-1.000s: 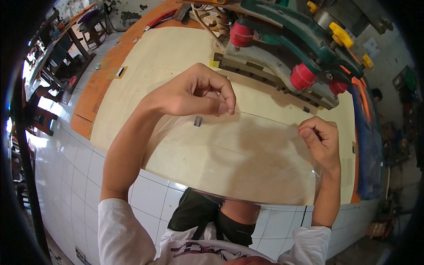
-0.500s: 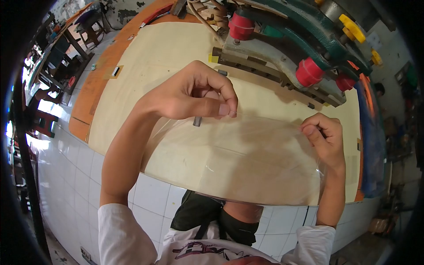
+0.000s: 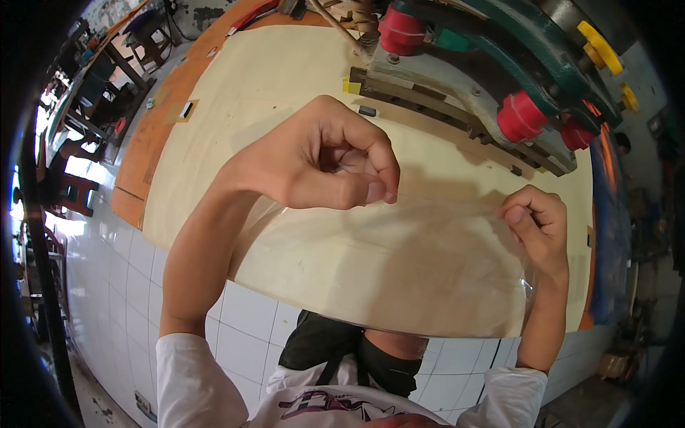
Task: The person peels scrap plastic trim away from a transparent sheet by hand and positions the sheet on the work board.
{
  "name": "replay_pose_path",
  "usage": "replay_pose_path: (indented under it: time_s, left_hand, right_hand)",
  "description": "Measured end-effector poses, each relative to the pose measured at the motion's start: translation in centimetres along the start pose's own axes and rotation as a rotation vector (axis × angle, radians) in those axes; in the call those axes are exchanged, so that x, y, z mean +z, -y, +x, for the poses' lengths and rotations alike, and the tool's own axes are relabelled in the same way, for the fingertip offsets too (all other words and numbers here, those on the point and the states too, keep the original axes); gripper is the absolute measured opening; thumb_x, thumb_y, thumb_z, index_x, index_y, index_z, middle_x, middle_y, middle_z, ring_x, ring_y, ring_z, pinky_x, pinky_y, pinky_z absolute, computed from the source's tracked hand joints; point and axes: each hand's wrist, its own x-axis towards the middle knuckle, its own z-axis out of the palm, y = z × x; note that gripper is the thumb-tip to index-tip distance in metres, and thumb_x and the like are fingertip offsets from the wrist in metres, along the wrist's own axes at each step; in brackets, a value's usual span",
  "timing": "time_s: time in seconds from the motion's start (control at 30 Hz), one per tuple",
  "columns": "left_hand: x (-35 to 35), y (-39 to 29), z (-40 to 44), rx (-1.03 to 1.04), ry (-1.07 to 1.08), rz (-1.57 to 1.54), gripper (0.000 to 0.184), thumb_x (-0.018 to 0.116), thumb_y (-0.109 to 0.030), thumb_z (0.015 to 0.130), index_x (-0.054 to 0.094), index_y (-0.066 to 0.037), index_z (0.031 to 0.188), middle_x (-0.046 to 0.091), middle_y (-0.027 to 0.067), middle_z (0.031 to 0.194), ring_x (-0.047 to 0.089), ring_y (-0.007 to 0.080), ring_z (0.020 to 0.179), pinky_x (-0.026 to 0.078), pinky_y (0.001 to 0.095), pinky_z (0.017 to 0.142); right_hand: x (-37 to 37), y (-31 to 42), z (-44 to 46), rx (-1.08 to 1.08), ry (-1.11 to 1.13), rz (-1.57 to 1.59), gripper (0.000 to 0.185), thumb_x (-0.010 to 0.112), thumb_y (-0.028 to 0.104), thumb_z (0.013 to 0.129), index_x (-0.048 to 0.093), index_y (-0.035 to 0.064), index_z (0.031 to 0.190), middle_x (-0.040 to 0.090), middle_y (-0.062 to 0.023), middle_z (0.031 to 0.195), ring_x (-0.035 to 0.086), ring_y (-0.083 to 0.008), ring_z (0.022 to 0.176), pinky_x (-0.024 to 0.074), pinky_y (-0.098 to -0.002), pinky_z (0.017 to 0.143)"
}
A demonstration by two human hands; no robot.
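Observation:
A clear plastic sheet (image 3: 399, 264), thin and see-through, spreads over the near part of the cream-covered table (image 3: 250, 78). My left hand (image 3: 335, 157) pinches its far edge between thumb and forefinger, near the middle of the view. At the right, my right hand (image 3: 536, 221) pinches the same edge with its fingers curled in. The edge runs between both hands, slightly raised, and the sheet hangs towards my body. Its part behind my left forearm is hidden.
A green-and-grey machine (image 3: 457, 93) with red knobs (image 3: 521, 116) and a long metal bar stands at the back right. Small dark blocks (image 3: 367, 111) lie before it. A red-handled tool (image 3: 253, 16) is at the far left edge. A stool (image 3: 75, 192) stands on the tiled floor.
Both hands have shifted slightly right and nearer in the view, still pinching the sheet. The view has also moved a little. The dark block near my left thumb is now hidden.

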Motion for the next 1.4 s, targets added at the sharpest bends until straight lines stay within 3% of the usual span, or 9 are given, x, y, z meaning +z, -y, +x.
replay_pose_path:
  time_s: [0.2, 0.27, 0.3, 0.37, 1.4]
  left_hand:
    - [-0.25, 0.14, 0.08, 0.023, 0.003, 0.027, 0.010, 0.067, -0.007, 0.073, 0.067, 0.003, 0.076, 0.061, 0.0062, 0.067, 0.051, 0.0097, 0.058, 0.034, 0.0238, 0.050]
    - [-0.53, -0.01, 0.04, 0.040, 0.068, 0.036, 0.014, 0.061, -0.001, 0.077, 0.068, 0.006, 0.087, 0.067, 0.0033, 0.077, 0.054, 0.0019, 0.064, 0.042, 0.0165, 0.057]
    - [-0.38, -0.15, 0.03, 0.040, 0.069, 0.036, 0.014, 0.061, -0.001, 0.077, 0.068, 0.006, 0.087, 0.067, 0.0033, 0.077, 0.054, 0.0019, 0.064, 0.042, 0.0165, 0.057]
    - [0.07, -0.41, -0.02, -0.030, -0.012, -0.007, 0.011, 0.067, -0.007, 0.073, 0.066, 0.003, 0.076, 0.060, 0.0058, 0.068, 0.050, 0.0095, 0.060, 0.034, 0.0232, 0.050]
    - [-0.31, 0.07, 0.08, -0.026, 0.005, -0.023, 0.012, 0.069, -0.007, 0.074, 0.066, 0.005, 0.077, 0.060, 0.0069, 0.069, 0.052, 0.0104, 0.061, 0.038, 0.0226, 0.052]
  right_hand:
    - [-0.01, -0.15, -0.01, -0.012, 0.004, 0.004, 0.031, 0.063, 0.027, 0.092, 0.062, -0.0017, 0.080, 0.054, 0.0017, 0.061, 0.038, -0.0022, 0.049, 0.0271, -0.0193, 0.046]
    - [-0.07, -0.12, -0.05, 0.001, 0.010, 0.022, 0.031, 0.062, 0.027, 0.092, 0.062, -0.0014, 0.080, 0.053, 0.0020, 0.061, 0.038, -0.0020, 0.048, 0.0271, -0.0192, 0.046]
    - [-0.06, -0.07, -0.06, 0.001, 0.010, 0.022, 0.031, 0.062, 0.027, 0.092, 0.062, -0.0014, 0.080, 0.053, 0.0020, 0.061, 0.038, -0.0020, 0.048, 0.0271, -0.0192, 0.046]
    - [-0.01, 0.04, -0.07, 0.003, 0.001, 0.023, 0.032, 0.062, 0.028, 0.092, 0.061, -0.0012, 0.080, 0.053, 0.0021, 0.061, 0.038, -0.0018, 0.049, 0.0274, -0.0192, 0.046]
    - [-0.17, -0.05, -0.15, -0.003, -0.003, 0.048, 0.033, 0.063, 0.029, 0.091, 0.062, -0.0014, 0.080, 0.051, 0.0028, 0.060, 0.038, -0.0022, 0.049, 0.0270, -0.0199, 0.046]
